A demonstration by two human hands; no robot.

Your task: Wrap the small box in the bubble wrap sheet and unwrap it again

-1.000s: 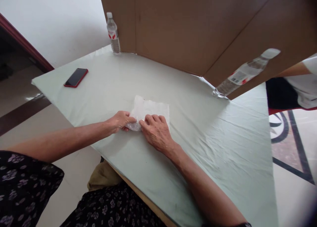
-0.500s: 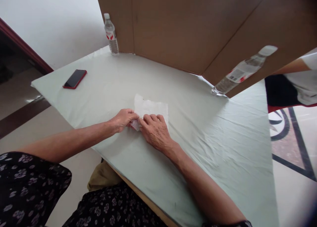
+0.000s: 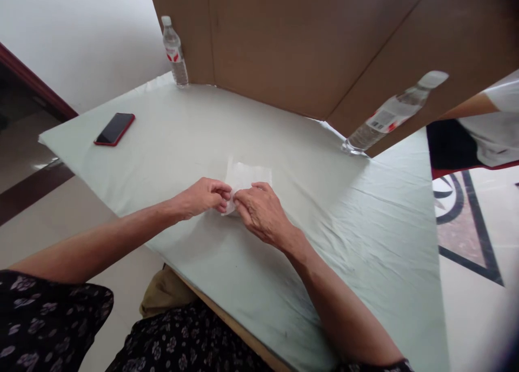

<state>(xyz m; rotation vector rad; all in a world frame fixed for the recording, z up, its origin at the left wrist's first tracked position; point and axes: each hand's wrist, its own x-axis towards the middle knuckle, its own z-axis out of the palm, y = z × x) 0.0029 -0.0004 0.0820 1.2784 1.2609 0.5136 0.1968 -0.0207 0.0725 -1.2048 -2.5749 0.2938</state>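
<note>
A white sheet of tissue paper point(image 3: 250, 175) lies on the pale green tablecloth point(image 3: 365, 237) near the front edge. My left hand point(image 3: 203, 196) pinches the sheet's near left edge with curled fingers. My right hand point(image 3: 261, 212) is closed on the near edge too, right beside the left, fingertips almost touching. The near part of the sheet is hidden under both hands.
A red phone point(image 3: 114, 128) lies at the far left of the table. A water bottle point(image 3: 173, 52) stands at the back, another water bottle point(image 3: 391, 113) at the right, both against a tall cardboard screen point(image 3: 308, 42). Another person's arm and white sleeve point(image 3: 492, 112) show beyond it.
Both hands have gathered the sheet's near edge and drawn together; the right hand went from lying flat on the paper to pinching it. Less of the sheet shows now.
</note>
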